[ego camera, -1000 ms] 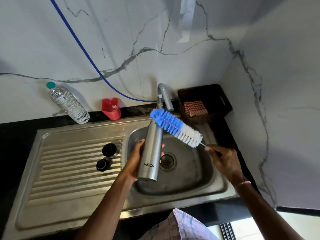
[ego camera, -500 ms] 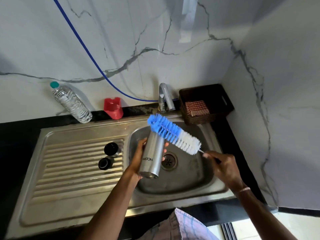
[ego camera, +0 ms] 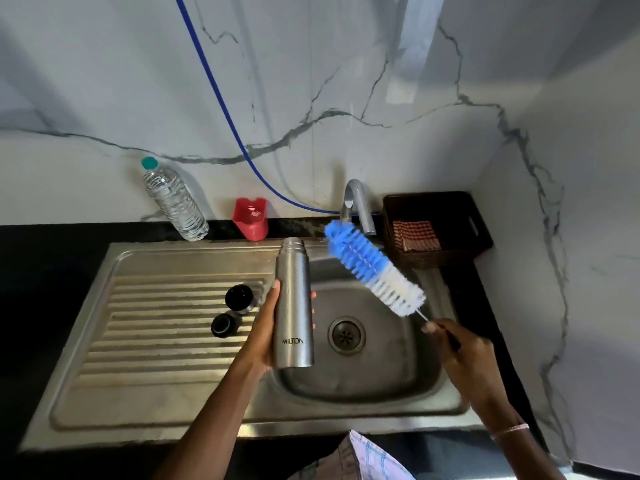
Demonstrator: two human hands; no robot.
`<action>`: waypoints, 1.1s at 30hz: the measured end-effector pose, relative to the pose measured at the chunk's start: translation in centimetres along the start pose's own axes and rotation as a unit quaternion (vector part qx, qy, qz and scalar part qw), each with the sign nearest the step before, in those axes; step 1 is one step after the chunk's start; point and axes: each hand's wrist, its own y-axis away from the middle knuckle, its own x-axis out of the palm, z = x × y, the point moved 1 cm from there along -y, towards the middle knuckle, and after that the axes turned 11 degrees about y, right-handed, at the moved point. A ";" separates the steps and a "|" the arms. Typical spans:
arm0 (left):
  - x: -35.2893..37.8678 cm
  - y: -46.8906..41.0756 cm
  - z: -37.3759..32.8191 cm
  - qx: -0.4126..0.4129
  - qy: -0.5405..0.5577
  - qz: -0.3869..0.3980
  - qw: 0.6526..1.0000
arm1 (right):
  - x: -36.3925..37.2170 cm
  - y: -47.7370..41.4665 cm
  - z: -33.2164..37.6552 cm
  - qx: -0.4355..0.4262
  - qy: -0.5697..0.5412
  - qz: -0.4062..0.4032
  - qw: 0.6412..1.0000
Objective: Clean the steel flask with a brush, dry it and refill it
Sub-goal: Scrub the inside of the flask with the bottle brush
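Observation:
My left hand (ego camera: 265, 332) grips the steel flask (ego camera: 293, 303) upright over the left edge of the sink basin (ego camera: 381, 368), its open mouth at the top. My right hand (ego camera: 460, 351) holds the handle of a bottle brush (ego camera: 374, 266) with blue and white bristles. The brush slants up to the left, its blue tip just right of the flask's mouth and apart from it. Two black flask caps (ego camera: 239, 297) (ego camera: 223, 325) lie on the ribbed drainboard (ego camera: 156, 341).
A steel tap (ego camera: 358, 206) stands behind the basin. A clear plastic water bottle (ego camera: 173, 200) and a red funnel (ego camera: 251, 218) lean against the marble wall. A dark basket (ego camera: 440, 226) with a checked cloth (ego camera: 415, 235) sits at the back right. A blue hose (ego camera: 221, 102) runs down the wall.
The flask has swung from a tilt to upright and shifted left. The brush tip, which overlapped the flask's mouth, now stands clear to its right.

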 end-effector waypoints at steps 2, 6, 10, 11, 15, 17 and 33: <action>-0.6 0.6 -0.2 0.079 -0.019 -0.059 0.995 | 0.4 -1.9 2.2 -0.040 0.025 0.025 0.999; -2.1 2.0 -1.3 0.200 -0.012 -0.111 0.973 | 2.1 -6.3 8.4 -0.112 0.086 0.081 0.987; -3.8 3.0 -2.2 0.240 0.024 -0.131 0.962 | 2.4 -11.2 16.4 -0.190 0.149 0.074 0.968; -4.1 3.2 -2.5 0.247 0.024 -0.137 0.959 | 2.3 -12.3 18.5 -0.207 0.185 0.075 0.958; -4.4 4.2 -3.3 0.265 0.012 -0.137 0.954 | 1.6 -14.4 26.5 -0.274 0.351 0.010 0.895; -4.5 4.3 -3.6 0.269 0.005 -0.132 0.954 | 1.1 -14.4 30.3 -0.313 0.412 -0.016 0.855; -5.6 2.4 -5.7 0.269 -0.037 -0.130 0.954 | 3.1 -19.1 44.2 -0.471 0.504 -0.079 0.719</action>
